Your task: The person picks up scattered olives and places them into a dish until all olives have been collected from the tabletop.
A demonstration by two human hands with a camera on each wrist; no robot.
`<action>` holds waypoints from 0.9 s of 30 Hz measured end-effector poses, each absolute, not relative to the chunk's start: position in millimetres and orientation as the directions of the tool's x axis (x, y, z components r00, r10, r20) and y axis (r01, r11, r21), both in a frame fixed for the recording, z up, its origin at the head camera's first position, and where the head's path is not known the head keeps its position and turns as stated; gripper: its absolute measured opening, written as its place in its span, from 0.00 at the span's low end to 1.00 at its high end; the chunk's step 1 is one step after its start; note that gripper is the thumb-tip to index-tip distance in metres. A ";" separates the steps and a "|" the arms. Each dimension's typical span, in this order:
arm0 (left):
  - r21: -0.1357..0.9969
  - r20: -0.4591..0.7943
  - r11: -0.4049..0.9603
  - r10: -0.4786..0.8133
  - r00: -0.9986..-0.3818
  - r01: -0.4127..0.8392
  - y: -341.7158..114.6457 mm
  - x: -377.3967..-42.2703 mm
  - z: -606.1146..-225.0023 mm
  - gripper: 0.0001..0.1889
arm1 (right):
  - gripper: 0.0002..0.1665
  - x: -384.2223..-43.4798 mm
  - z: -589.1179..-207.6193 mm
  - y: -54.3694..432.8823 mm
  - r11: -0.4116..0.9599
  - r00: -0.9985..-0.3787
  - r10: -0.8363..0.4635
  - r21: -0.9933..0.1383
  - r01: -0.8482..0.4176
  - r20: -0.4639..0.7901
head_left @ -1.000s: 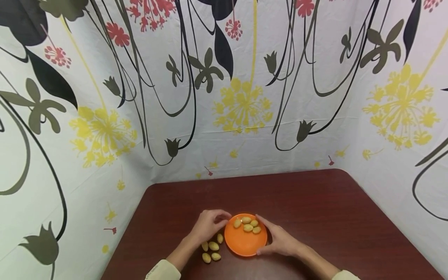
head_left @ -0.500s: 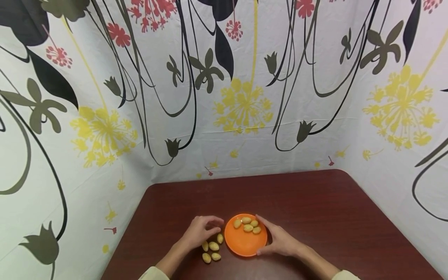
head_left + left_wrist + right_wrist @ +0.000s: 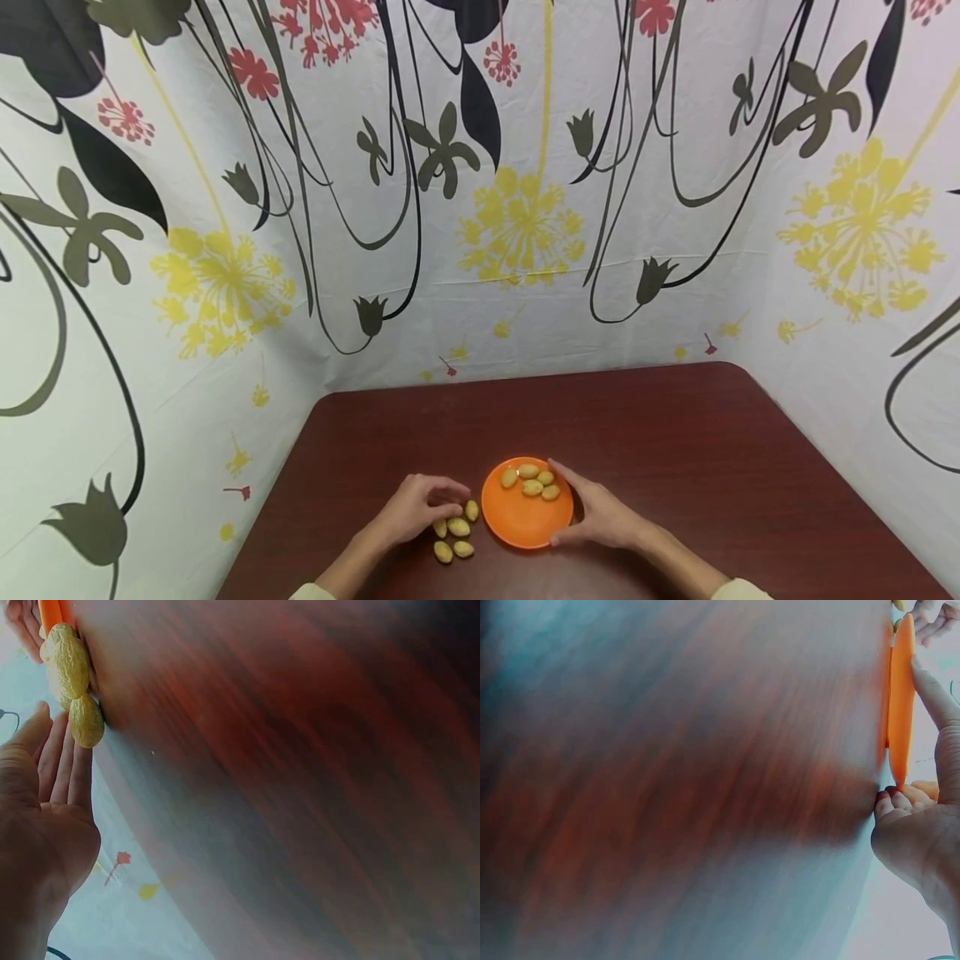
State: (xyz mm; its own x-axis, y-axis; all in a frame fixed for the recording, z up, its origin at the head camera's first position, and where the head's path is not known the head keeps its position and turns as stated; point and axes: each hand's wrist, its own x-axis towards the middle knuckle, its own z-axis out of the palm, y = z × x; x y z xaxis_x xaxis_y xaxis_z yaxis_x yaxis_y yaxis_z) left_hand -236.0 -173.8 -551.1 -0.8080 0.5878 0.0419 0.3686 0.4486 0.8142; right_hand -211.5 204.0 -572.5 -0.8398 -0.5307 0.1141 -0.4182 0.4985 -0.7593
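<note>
An orange plate (image 3: 517, 523) lies on the table with several small yellow-green oval fruits (image 3: 532, 488) grouped toward its far side. My right hand (image 3: 603, 515) holds the plate's right rim, thumb on the near side and fingers on the far side. Left of the plate, several more such fruits (image 3: 458, 527) lie loose on the table. My left hand (image 3: 411, 507) hovers over their far left side, fingers apart from the thumb and nothing between them. In the left wrist view the loose fruits (image 3: 71, 664) look wrinkled and overlap the fingertips. The left palm hides part of the group in the head view.
The dark red-brown table (image 3: 637, 433) has rounded far corners. White cloth walls (image 3: 450, 250) with a flower print stand close along its back and both sides.
My left hand has drawn back from the plate's left rim, moving left and nearer to me, over the loose fruits. My right hand and the plate stay in place.
</note>
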 end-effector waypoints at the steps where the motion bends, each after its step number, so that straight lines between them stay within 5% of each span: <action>1: 0.820 0.038 0.440 0.594 -0.803 0.365 -175.1 -235.4 -551.3 0.12 | 0.70 -211.6 -572.4 204.1 0.499 -0.840 -0.531 -0.760 -0.417 0.112; 27: 0.870 -0.045 0.396 0.657 -0.753 0.293 -186.0 -227.6 -551.8 0.11 | 0.71 -211.1 -572.3 203.8 0.510 -0.840 -0.527 -0.744 -0.432 0.127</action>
State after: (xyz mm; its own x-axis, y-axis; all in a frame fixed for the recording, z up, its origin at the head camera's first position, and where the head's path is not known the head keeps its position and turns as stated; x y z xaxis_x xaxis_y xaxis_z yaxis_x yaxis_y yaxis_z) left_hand -227.6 -186.0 -551.8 -0.7526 0.6569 -0.0453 0.2934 0.3962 0.8701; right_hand -211.1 203.8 -572.3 -0.8401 -0.5274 0.1265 -0.4320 0.5095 -0.7442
